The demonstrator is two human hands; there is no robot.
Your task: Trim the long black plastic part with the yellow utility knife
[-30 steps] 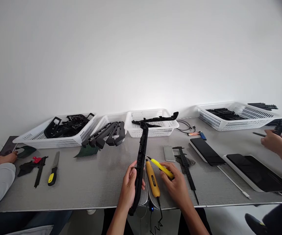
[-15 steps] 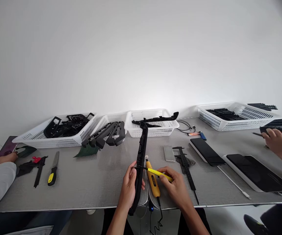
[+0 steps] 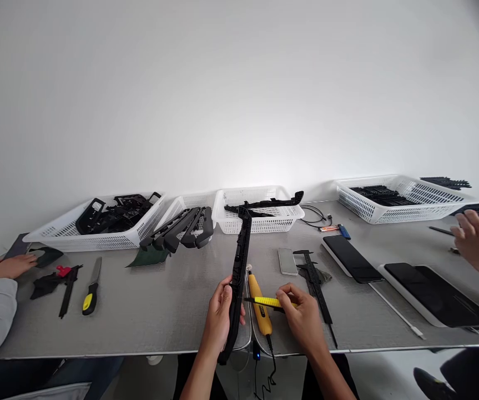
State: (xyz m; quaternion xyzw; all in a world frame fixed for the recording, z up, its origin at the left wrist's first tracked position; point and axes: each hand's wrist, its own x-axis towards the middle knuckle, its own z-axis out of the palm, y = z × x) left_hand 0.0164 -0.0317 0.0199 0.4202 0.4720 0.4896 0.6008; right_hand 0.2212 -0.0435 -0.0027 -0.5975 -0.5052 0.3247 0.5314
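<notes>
Left hand (image 3: 217, 319): fingers closed around long black strip (image 3: 241, 250), over desk (image 3: 168, 311) edge | right hand (image 3: 303, 319): fingers pinching yellow tool (image 3: 266, 301), tip near strip | work seems underway; finished and remaining portions, I cannot tell | other black parts (image 3: 278, 203) lie across white basket (image 3: 247, 226)

left of the corded tool (image 3: 256, 289), the long part (image 3: 241, 250) in the left hand (image 3: 217, 311) stands in the way like a fence, and past it bare tabletop (image 3: 147, 311) gives a hand wide room as far as the knife (image 3: 92, 289). over the tool, the pen (image 3: 267, 301) and the right hand (image 3: 301, 314) block the way down, while beyond its far end a lane runs between long part and slab (image 3: 287, 261) up to the basket (image 3: 260, 225). right of the tool, past the right hand, the caliper (image 3: 317, 286) and phone (image 3: 352, 259) leave a slanting gap.
</notes>
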